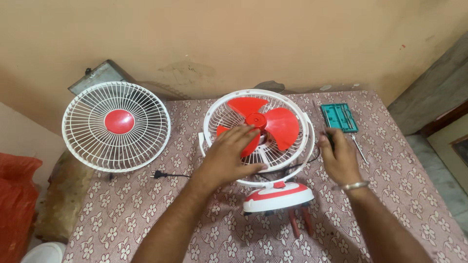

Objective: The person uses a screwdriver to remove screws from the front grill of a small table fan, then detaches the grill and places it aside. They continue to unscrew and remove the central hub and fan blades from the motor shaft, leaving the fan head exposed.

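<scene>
Two hands worked the open fan (258, 141) on the desk (390, 195): the left hand (229, 156), fingers spread, pressed its red blades (280, 126) steady; beside it, the right hand (339, 158) gripped a dark tool handle (330, 139), ready for use.

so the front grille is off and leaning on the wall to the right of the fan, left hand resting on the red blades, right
Not quite. The head view shows the front grille leaning on the wall to the left of the fan, not the right. The left hand does rest on the red blades.
</scene>
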